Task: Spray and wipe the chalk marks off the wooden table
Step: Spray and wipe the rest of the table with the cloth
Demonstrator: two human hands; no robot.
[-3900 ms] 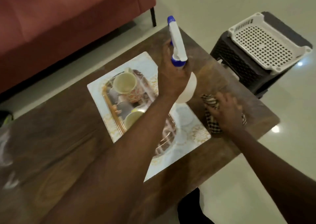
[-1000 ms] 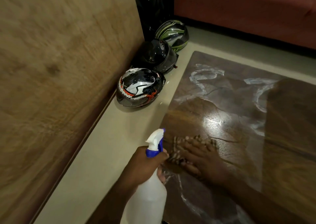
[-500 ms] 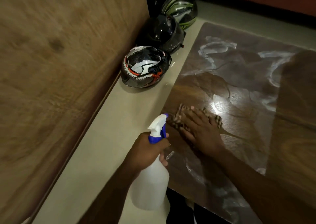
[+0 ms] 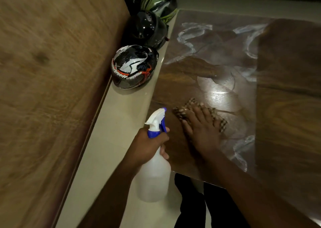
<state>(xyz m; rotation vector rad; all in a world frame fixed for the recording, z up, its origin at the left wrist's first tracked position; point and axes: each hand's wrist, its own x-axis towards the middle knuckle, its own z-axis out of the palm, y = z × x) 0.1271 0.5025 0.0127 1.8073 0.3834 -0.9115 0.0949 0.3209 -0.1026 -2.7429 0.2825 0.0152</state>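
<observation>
The dark wooden table (image 4: 286,106) carries white chalk marks (image 4: 189,34) at its far left corner, more along the middle and near the front edge. A wet, shiny patch lies between them. My right hand (image 4: 201,130) presses flat on a checked cloth (image 4: 191,108) near the table's left edge. My left hand (image 4: 147,146) grips a white spray bottle (image 4: 154,173) with a blue trigger, held off the table's left edge above the floor.
Three helmets stand on the pale floor left of the table: a black, white and red one (image 4: 133,66), a black one (image 4: 147,29) and a green-striped one (image 4: 159,1). A large wooden panel (image 4: 52,88) fills the left side.
Since 3.9 s ago the view swung from the table's tray end to this chalked end. In the last second my right hand slid the cloth slightly farther onto the table; the bottle stayed beside it.
</observation>
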